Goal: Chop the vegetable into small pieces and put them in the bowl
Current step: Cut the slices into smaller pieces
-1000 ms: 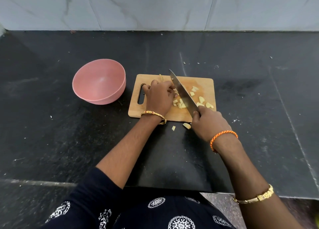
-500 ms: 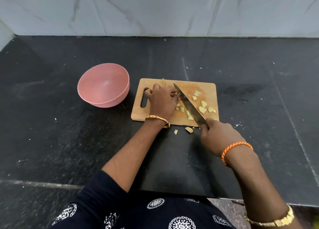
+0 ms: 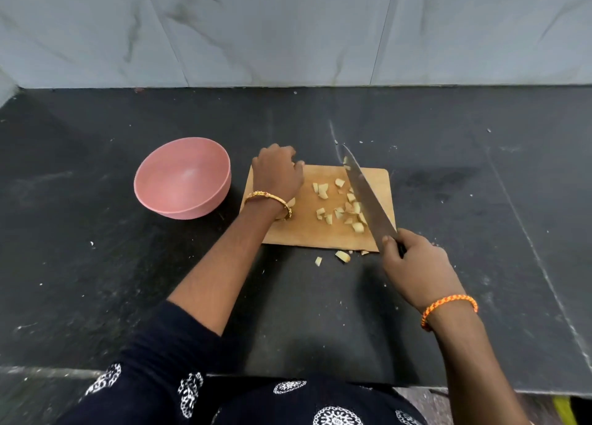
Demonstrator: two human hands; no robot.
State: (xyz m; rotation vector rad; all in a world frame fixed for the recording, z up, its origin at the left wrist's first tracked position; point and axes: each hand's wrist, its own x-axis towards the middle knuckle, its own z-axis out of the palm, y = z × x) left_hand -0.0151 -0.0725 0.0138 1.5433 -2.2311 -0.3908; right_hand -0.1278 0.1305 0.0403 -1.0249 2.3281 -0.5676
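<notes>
Several pale chopped vegetable pieces lie scattered on the wooden cutting board. My right hand grips the handle of a long knife; its blade lies slanted over the board's right part, tip at the far edge. My left hand rests over the board's far left corner, fingers curled downward; whatever is under them is hidden. The pink bowl stands empty just left of the board.
Two vegetable pieces lie on the black counter just in front of the board. A marble-tiled wall closes the back. The counter's front edge runs near my body.
My left hand has left the pieces in the board's middle and moved to its far left corner. The knife has shifted right, and the pieces now lie uncovered.
</notes>
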